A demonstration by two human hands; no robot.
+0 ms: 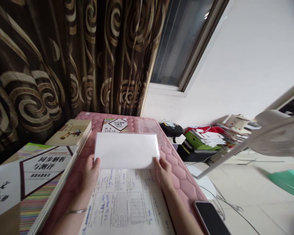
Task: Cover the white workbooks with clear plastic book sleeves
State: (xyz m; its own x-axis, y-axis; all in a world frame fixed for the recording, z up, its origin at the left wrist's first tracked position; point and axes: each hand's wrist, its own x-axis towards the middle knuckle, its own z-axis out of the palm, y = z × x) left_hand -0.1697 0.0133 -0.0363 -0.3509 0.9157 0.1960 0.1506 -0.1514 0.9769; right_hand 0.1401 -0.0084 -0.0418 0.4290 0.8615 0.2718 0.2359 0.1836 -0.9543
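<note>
A white sheet that looks like a clear-edged book cover (126, 150) is held up across the middle of the view. My left hand (91, 168) pinches its lower left corner, with a silver bangle on that wrist. At its lower right corner my right hand (163, 169) grips with thumb and fingers. Below it lies an open workbook (123, 205) with print and blue handwriting, reaching toward me between my forearms. Behind the white sheet, a workbook with a diamond on its cover (115, 124) is partly hidden.
A pink quilted mattress (177, 178) lies underneath. Stacked books (46, 169) stand at left, a phone (210, 217) at the right edge. Further right are a white fan (276, 133), cables, bags and papers (208, 137). A dark patterned curtain (88, 58) hangs behind.
</note>
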